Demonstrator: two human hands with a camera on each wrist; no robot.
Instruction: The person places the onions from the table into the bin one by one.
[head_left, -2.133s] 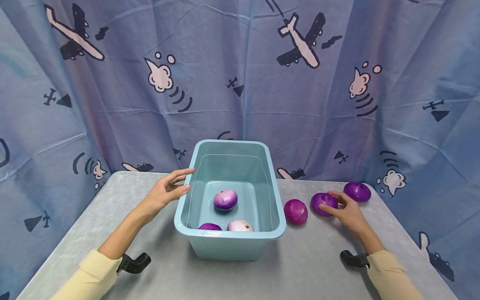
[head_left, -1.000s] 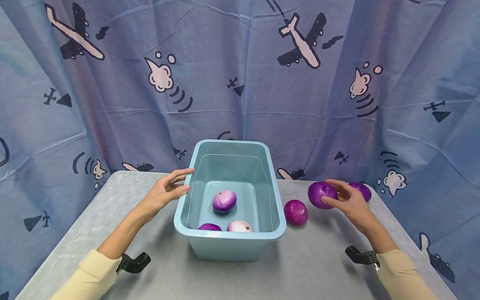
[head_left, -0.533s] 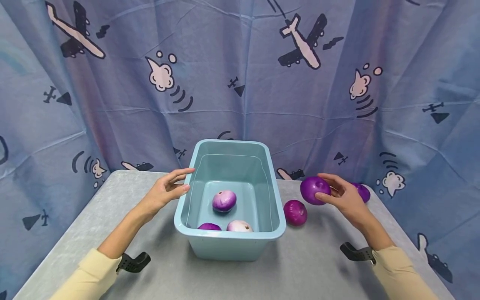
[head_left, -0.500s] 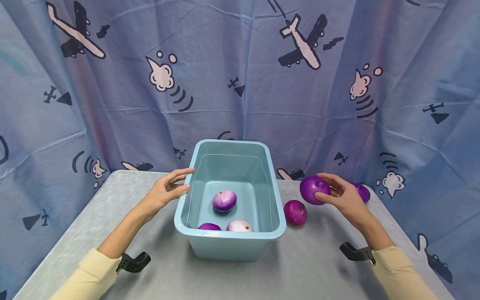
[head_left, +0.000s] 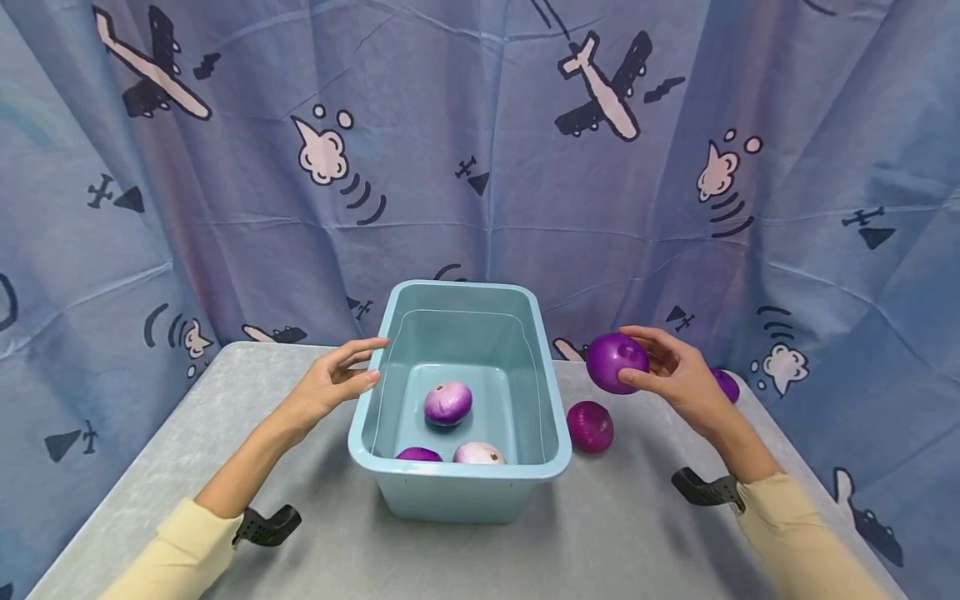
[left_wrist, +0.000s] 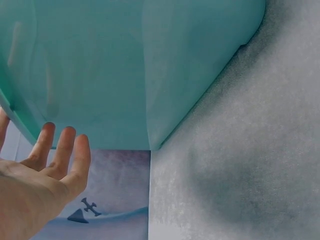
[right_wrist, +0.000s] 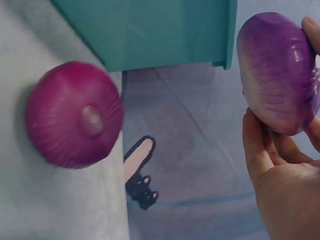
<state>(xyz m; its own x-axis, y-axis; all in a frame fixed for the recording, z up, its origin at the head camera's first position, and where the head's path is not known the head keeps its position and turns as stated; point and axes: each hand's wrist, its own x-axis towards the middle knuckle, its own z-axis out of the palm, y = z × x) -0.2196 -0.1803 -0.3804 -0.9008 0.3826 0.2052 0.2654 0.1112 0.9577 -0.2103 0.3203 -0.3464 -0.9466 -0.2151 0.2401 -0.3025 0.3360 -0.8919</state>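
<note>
My right hand (head_left: 678, 375) grips a purple onion (head_left: 611, 363) between thumb and fingers, held above the table to the right of the bin. In the right wrist view the same onion (right_wrist: 275, 75) shows a paler side. My left hand (head_left: 330, 379) touches the left rim of the light blue plastic bin (head_left: 461, 492) with its fingers extended; the left wrist view shows the fingers (left_wrist: 65, 150) against the bin's outer wall. Inside the bin lie a purple-and-white onion (head_left: 448, 403), a pale onion (head_left: 478, 452) and a purple onion (head_left: 418, 454), the last two partly hidden by the front rim.
A magenta onion (head_left: 590, 427) sits on the grey table (head_left: 615, 533) just right of the bin. Another purple onion (head_left: 725, 385) is at the far right, mostly behind my right hand. A blue curtain (head_left: 480, 167) printed with airplanes hangs behind the table.
My right hand has taken hold of a purple onion, lifted it off the table and carried it left and up toward the bin. My left hand has stayed at the rim.
</note>
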